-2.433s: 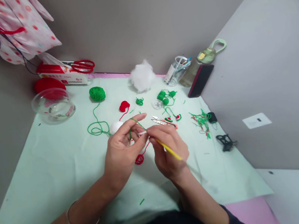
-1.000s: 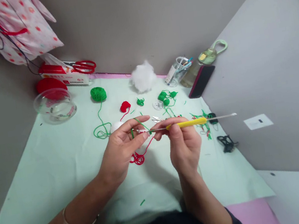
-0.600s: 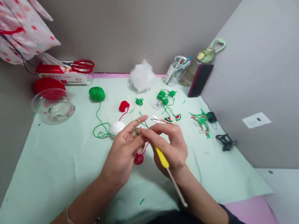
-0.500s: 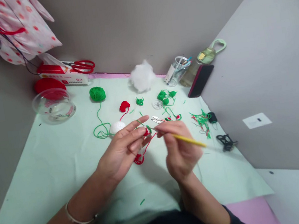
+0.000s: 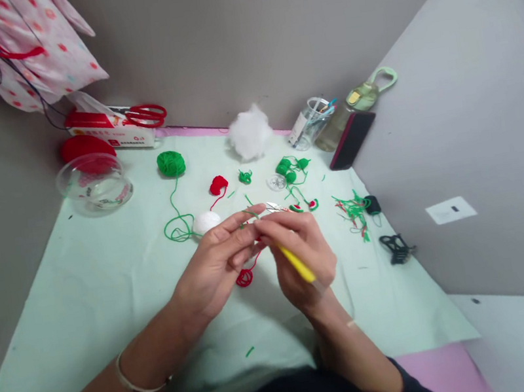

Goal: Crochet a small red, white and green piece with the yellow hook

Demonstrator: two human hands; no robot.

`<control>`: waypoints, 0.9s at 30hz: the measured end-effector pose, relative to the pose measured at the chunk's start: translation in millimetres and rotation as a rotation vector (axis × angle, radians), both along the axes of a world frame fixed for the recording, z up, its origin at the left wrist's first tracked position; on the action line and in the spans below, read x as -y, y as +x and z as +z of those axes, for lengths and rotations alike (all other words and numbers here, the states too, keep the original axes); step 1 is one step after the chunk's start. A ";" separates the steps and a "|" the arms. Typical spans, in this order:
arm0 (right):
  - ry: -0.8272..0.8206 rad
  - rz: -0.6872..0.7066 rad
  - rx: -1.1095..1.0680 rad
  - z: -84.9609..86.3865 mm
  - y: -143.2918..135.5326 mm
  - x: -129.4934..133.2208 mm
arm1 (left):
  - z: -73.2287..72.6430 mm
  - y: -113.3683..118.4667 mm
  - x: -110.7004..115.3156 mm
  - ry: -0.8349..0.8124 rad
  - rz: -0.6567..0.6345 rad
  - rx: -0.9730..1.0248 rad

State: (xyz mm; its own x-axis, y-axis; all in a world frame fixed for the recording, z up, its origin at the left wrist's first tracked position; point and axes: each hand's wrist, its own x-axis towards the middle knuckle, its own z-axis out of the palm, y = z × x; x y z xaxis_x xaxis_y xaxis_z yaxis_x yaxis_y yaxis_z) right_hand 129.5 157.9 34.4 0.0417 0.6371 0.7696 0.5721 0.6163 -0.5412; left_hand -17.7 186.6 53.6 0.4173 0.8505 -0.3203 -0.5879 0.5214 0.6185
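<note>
Between thumb and fingers, my left hand (image 5: 218, 249) pinches a small red, white and green crochet piece, now mostly hidden by the fingers. A green yarn strand (image 5: 251, 212) runs over its raised index finger. My right hand (image 5: 303, 252) is closed round a crochet hook with a yellow handle (image 5: 296, 262); its tip is hidden at the piece, where the fingertips of both hands meet. Just behind the hands lie a white yarn ball (image 5: 207, 222) and small scissors (image 5: 274, 207), partly covered. Red yarn (image 5: 244, 278) is coiled below the left fingers.
Green yarn (image 5: 171, 164), red yarn (image 5: 218, 185) and white stuffing (image 5: 250, 133) lie farther back. Small green pieces (image 5: 290, 168) and thread scraps (image 5: 354, 208) sit to the right, near a black claw clip (image 5: 397, 249). A phone (image 5: 351, 140) leans against a bottle (image 5: 363, 97). A clear bowl (image 5: 96, 189) stands left.
My right hand has moved left, up against the left fingers, and the yellow hook has swung to a steeper angle. The crochet piece, visible before, is now mostly covered. My left hand barely moved.
</note>
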 end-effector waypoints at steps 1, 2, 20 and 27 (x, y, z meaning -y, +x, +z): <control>-0.029 -0.001 -0.073 0.9 1.8 -1.1 | -0.5 -1.1 -0.9 -0.034 -0.014 0.038; -0.081 0.009 -0.179 2.2 3.5 -2.5 | -1.0 -2.1 -1.6 -0.051 -0.015 0.059; -0.361 0.186 -0.537 10.7 5.5 -3.9 | 1.5 -5.3 3.4 0.233 0.040 -0.250; 0.056 -0.032 0.170 -1.3 -0.4 3.0 | -0.1 1.9 7.5 0.255 0.138 -0.299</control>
State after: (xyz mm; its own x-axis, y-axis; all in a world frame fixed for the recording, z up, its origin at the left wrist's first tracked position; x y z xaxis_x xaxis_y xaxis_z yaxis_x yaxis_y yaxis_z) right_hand 129.1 154.9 33.1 -0.0726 0.5931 0.8018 0.6726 0.6227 -0.3997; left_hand -15.9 179.2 53.5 0.2142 0.9597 -0.1822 -0.4165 0.2585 0.8716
